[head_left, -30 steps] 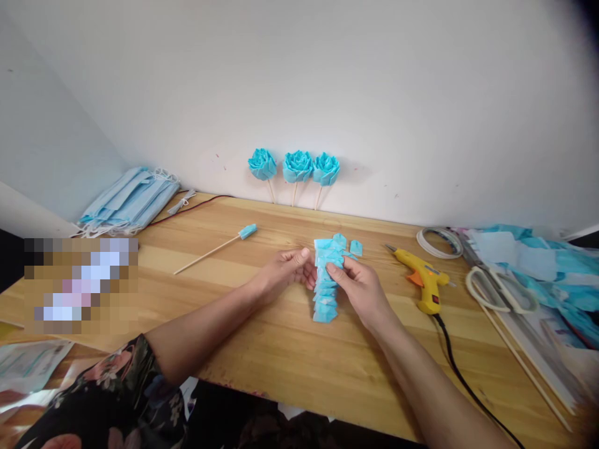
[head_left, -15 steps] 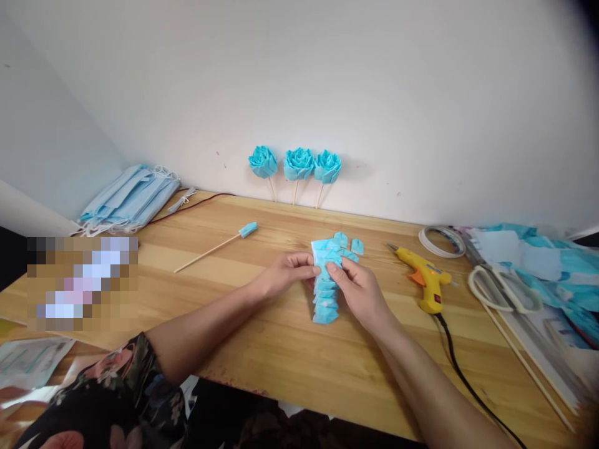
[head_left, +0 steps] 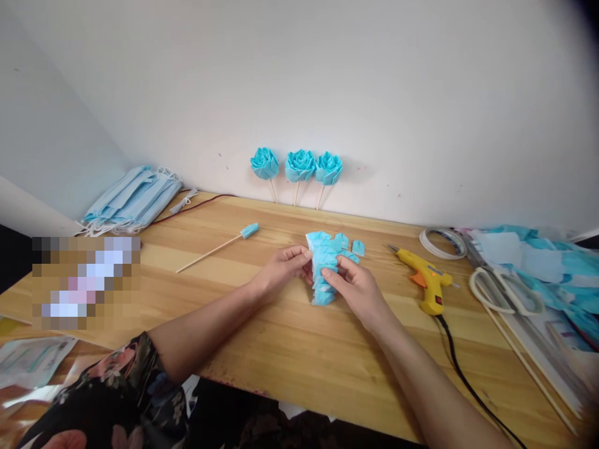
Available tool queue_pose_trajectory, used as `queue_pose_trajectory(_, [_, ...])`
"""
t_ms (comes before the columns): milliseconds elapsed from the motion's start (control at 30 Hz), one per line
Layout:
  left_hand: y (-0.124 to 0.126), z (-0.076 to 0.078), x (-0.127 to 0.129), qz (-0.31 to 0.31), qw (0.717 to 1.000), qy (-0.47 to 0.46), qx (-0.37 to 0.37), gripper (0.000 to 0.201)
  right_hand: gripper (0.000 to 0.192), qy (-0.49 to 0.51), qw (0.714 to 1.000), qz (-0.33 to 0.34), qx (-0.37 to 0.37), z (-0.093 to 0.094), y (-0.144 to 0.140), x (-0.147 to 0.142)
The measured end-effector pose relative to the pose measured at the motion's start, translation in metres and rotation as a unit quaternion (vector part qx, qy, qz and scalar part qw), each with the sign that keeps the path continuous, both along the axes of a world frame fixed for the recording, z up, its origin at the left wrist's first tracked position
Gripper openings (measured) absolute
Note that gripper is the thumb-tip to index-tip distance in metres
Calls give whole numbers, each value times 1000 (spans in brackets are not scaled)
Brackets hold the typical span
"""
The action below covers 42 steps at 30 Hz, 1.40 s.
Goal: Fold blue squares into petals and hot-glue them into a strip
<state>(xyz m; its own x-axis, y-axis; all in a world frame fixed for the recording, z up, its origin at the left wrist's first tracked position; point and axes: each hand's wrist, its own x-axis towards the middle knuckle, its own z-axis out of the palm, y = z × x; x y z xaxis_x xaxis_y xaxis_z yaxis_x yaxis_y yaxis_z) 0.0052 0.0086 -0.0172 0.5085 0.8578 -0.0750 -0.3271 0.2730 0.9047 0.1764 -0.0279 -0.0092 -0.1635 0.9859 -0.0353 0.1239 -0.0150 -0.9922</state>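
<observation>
Between my two hands is a strip of overlapping blue fabric petals point(head_left: 322, 249), its lower end hanging toward the table. My left hand point(head_left: 291, 265) pinches the strip's left edge, thumb on top. On the other side my right hand point(head_left: 352, 279) grips it with thumb and fingers closed. Just beyond the strip lie loose blue petals, one of them a small cut piece point(head_left: 358, 247). To the left rests a wooden stick point(head_left: 208, 253) with a blue rolled tip point(head_left: 249, 231).
Three blue fabric flowers point(head_left: 300, 165) lean on the wall. A yellow glue gun point(head_left: 428, 277) with a black cord lies right, near a tape roll point(head_left: 442, 243), scissors point(head_left: 505, 290), sticks and blue scraps point(head_left: 538, 249). Face masks point(head_left: 131, 199) are stacked at the back left.
The petal strip has shifted upward and tilted, its lower end now higher. My right hand has moved slightly down along its edge; my left stays at the left edge.
</observation>
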Motion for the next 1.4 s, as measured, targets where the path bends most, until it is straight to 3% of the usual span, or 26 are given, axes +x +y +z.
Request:
queue_pose_trajectory(400, [-3, 4, 0, 4, 995, 99, 33, 35, 25, -11, 999, -34, -2, -6, 1, 1])
queue_pose_trajectory(733, [-2, 5, -2, -46, 995, 80, 30, 33, 31, -65, 997, -11, 39, -4, 1, 4])
queue_pose_trajectory(933, [-1, -1, -2, 11, 1000, 27, 12, 30, 36, -45, 997, -22, 56, 7, 0, 2])
queue_pose_trajectory(1100, [1, -2, -1, 24, 1000, -9, 4, 33, 29, -28, 999, -15, 24, 2, -1, 2])
queue_pose_trajectory(1400, [-2, 0, 0, 1, 996, 80, 29, 35, 37, -43, 997, -52, 29, 1, -1, 2])
